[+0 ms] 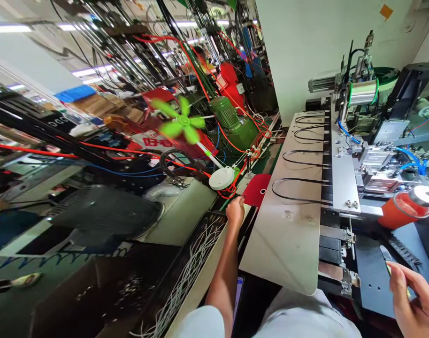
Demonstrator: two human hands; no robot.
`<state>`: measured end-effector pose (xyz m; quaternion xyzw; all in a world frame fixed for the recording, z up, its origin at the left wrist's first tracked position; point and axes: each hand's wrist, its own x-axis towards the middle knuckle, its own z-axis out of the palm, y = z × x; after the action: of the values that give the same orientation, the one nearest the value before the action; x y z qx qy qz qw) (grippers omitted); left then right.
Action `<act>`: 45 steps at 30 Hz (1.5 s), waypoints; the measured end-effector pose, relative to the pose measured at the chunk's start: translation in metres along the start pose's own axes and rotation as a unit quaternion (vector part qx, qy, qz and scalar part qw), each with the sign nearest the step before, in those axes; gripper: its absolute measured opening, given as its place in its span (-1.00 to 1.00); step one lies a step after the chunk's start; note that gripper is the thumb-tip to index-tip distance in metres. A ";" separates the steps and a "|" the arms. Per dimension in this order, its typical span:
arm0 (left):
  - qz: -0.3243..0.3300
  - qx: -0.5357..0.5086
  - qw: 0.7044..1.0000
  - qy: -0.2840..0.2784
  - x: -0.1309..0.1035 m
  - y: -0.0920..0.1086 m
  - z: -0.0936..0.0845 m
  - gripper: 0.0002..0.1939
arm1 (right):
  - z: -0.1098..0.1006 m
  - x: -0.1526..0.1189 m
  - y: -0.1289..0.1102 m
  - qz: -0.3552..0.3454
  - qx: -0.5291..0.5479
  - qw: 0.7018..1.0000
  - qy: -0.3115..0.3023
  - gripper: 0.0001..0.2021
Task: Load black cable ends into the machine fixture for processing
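Observation:
Reaching forward, my left hand is closed at the left edge of a flat dark red piece with a white-ringed round eyelet. Its fingertips are partly hidden, but they seem to pinch that edge. At the lower right, my right hand pinches a small tool with a flat metal blade, much of it covered by my fingers. Between my hands lies a pale metal plate, where several black cable loops stick out from a machine.
A green fan on a white base stands beyond my left hand. Pale strands lie in a dark tray at left. A wire spool, a red-orange container and a black brush are at right.

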<state>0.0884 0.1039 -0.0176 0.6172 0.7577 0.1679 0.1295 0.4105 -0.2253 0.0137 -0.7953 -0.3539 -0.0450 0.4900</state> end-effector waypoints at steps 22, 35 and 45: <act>0.566 -0.165 0.668 -0.454 -0.180 0.202 -0.020 -0.80 | 0.013 0.021 -0.034 0.069 0.247 0.938 -0.233 -0.76; 0.378 -0.273 0.711 -0.527 -0.195 0.204 -0.026 -0.76 | 0.054 0.006 -0.044 -0.090 0.142 0.984 0.062 -0.86; 0.423 -0.140 0.795 -0.411 -0.173 0.203 -0.003 -0.75 | 0.034 0.016 -0.021 0.066 0.131 0.989 -0.022 -0.76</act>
<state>0.3037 -0.0287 0.0678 0.8622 0.2649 0.0410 0.4298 0.4001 -0.1841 0.0183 -0.7464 -0.3139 0.0516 0.5845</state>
